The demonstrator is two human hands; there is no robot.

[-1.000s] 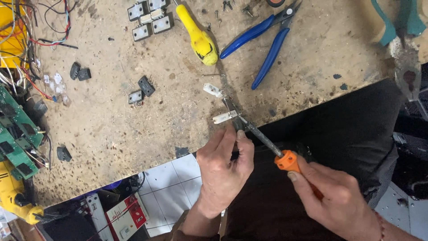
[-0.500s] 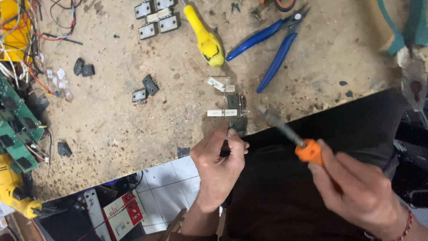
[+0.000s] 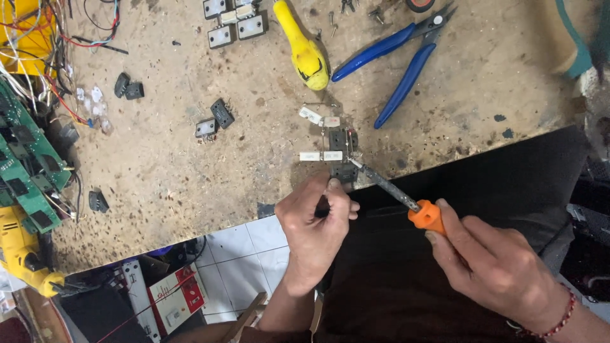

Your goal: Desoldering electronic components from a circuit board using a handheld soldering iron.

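Green circuit boards [image 3: 25,171] lie at the far left of the frame on the scuffed tan wooden bench [image 3: 165,165]. At lower centre, the left hand [image 3: 314,232] pinches a small black electronic component [image 3: 344,173] against the bench edge. At lower right, the right hand [image 3: 499,270] is closed round the orange-handled soldering iron [image 3: 406,202], whose tip meets the component; best results likely require a steady tip and firm pinch.

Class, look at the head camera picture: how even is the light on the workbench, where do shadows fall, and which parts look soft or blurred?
Head view: soft, even light on the workbench, no glare; short shadows lie beside the blue pliers and under the left hand. The soldering iron in the right hand is sharp, while the frame's dark right edge is dim and blurry.
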